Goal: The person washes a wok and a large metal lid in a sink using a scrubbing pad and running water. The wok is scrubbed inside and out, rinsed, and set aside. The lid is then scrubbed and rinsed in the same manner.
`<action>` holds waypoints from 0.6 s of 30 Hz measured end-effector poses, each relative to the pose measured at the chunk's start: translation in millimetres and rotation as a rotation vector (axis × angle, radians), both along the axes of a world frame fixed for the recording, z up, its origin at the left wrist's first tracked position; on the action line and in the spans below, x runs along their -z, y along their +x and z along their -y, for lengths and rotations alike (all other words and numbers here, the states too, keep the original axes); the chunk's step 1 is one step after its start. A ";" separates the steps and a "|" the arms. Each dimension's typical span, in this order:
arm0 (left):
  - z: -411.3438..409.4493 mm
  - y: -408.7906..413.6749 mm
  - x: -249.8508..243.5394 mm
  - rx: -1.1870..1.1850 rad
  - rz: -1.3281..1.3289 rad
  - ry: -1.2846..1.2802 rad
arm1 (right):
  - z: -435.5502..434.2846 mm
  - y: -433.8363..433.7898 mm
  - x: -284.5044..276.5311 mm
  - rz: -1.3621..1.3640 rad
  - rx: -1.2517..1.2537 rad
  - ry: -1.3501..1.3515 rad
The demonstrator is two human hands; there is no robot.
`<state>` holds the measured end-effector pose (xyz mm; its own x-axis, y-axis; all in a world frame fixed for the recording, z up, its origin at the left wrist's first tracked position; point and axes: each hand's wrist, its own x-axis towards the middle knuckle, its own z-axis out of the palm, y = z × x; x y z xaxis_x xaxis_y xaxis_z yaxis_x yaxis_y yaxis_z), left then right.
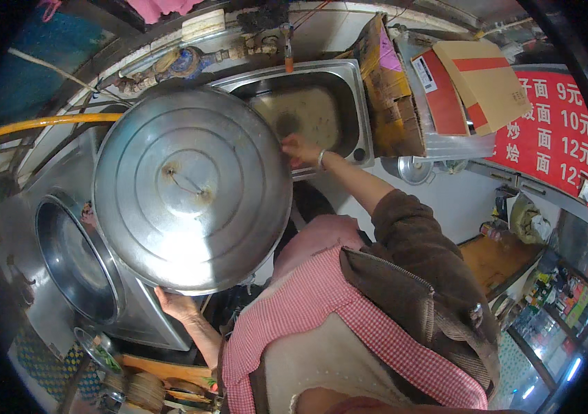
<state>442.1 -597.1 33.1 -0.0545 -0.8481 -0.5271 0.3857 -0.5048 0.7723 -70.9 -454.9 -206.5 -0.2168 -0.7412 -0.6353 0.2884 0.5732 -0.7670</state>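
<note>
A large round metal pot lid (242, 171) with ringed grooves and a wire handle at its centre lies before me. My left hand (177, 305) grips its near rim from below, the fingers partly hidden under it. At the lid's right edge is my right hand (298, 150), fingers bent, over the near left part of a stainless steel sink (366, 124); whether it touches the lid I cannot tell. Murky water stands in the sink. What lies beneath the lid is hidden.
A wide metal basin (79, 264) sits in the steel counter (143, 310) at left. A yellow hose (50, 121) runs towards the lid. Beyond the sink's right side stand worn cardboard (387, 114) and a flattened box (480, 83). A tap (287, 52) is above the sink.
</note>
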 end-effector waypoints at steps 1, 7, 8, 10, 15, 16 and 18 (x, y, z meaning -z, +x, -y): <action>10.5 -17.6 -4.1 0.029 -0.029 0.073 | 0.7 -19.6 33.7 0.029 -0.029 0.031; 18.7 -39.9 7.2 -0.124 0.266 0.190 | 45.4 -35.9 95.2 -0.957 -0.548 0.154; 13.5 -38.0 10.9 -0.144 0.298 0.211 | 50.5 -36.1 102.4 -0.999 -0.605 0.121; 12.7 -49.1 14.0 -0.184 0.314 0.264 | 37.3 -33.7 150.1 -1.002 -0.555 0.185; -10.4 -28.9 44.8 -0.224 0.260 0.232 | 37.4 -16.1 159.9 -1.086 -0.785 0.192; -12.8 -19.6 52.8 -0.209 0.215 0.215 | 35.2 -17.5 167.3 -1.095 -0.761 0.161; -10.7 -14.2 65.7 -0.212 0.183 0.225 | 30.2 -24.1 194.3 -1.073 -0.639 0.147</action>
<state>427.9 -586.4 -32.6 0.2223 -0.6918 -0.6870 0.3658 -0.5940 0.7165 -95.0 -485.2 -400.8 -0.3039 -0.8415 -0.4466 -0.8000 0.4800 -0.3600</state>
